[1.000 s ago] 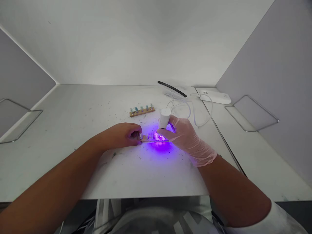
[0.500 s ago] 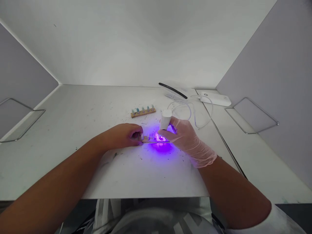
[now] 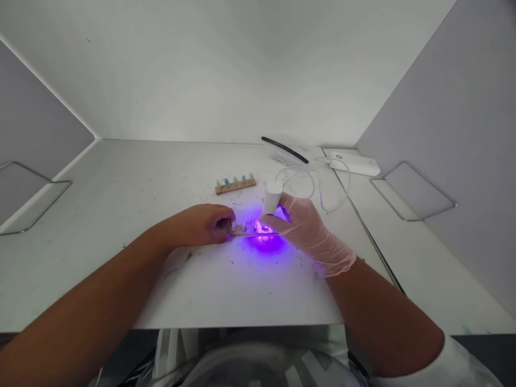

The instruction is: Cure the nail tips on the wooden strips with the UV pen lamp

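Observation:
My bare left hand (image 3: 213,224) is closed on the left end of a narrow wooden strip (image 3: 237,233) with small upright pieces that look like nail tips on stands. In my right hand (image 3: 298,226), which wears a thin translucent glove, is a small white UV lamp (image 3: 272,196). It shines violet light down over the right part of the strip, and the glare blurs the pieces there. Farther back lies a second wooden strip (image 3: 236,187), bearing several clear and bluish nail tips.
A white cord (image 3: 321,188) loops over the white table (image 3: 201,301) to a white power bank (image 3: 355,163) at the back right. A curved black-edged object (image 3: 285,149) lies near the back wall. Wire frames (image 3: 419,220) stick out at both sides. Dark specks dot the table.
Both hands, the lamp and the strip hold almost the same places. The whole view has shifted very slightly left; the violet light is still on.

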Motion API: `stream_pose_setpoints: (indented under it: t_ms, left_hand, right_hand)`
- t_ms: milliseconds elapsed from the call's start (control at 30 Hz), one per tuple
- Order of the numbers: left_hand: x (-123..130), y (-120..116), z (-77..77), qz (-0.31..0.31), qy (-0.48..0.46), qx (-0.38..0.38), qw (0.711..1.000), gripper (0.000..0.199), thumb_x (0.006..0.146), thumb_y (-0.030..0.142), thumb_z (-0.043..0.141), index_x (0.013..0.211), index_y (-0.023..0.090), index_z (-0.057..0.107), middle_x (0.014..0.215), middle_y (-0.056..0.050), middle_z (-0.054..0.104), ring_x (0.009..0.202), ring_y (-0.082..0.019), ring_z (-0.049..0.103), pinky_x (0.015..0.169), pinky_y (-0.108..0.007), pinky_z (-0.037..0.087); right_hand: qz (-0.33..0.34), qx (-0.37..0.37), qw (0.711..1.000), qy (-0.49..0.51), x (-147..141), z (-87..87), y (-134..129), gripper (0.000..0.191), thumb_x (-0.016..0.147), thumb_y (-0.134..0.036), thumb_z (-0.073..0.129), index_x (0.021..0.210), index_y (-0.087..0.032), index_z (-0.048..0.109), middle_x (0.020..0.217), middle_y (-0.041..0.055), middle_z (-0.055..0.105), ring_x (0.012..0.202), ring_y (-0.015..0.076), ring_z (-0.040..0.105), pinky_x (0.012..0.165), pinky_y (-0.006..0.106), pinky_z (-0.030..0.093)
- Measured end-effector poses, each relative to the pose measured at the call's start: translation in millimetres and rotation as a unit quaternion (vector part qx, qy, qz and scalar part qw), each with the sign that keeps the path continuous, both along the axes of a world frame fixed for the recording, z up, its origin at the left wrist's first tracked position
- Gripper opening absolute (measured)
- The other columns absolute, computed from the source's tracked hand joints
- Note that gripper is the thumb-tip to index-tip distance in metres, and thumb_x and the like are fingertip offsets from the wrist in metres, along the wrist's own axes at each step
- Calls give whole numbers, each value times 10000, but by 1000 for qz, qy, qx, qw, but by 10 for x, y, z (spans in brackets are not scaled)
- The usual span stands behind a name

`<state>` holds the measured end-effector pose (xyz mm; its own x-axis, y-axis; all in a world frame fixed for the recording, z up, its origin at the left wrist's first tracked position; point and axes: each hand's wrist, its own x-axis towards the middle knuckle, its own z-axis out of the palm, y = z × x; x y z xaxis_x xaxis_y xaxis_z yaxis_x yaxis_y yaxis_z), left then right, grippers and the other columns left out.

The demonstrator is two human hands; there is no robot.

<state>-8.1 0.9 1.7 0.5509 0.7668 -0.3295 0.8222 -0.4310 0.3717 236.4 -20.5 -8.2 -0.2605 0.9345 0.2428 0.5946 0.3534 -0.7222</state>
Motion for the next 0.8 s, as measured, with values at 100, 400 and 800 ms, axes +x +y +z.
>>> stream_pose_setpoints:
  t_ms: [100,400,800]
  left_hand:
    - [-7,-6,13,-3,-6,-2,1000,221,762,393,577,905,225,579,779,18,589,663,-127,484,586,-249,328]
    - [-12,-11,12,0,-8,0,1000,165,766,367,556,839,219,544,749,25,566,647,-121,464,568,-245,320]
    - [-16,1,-5,1,-1,1,1000,195,757,379,566,862,215,563,762,18,576,653,-123,472,573,-250,320]
  right_hand:
    - [4,-5,1000,6,1,0,-3,261,784,-469,665,780,-211,620,538,-63,437,490,79,353,483,229,299]
    - [4,-8,1000,-3,7,-21,15,264,777,-479,668,779,-220,616,531,-69,417,493,80,340,479,229,295]
    - [-4,-6,1000,-5,12,-21,12,280,773,-488,676,807,-212,647,513,-73,403,476,76,340,472,228,291]
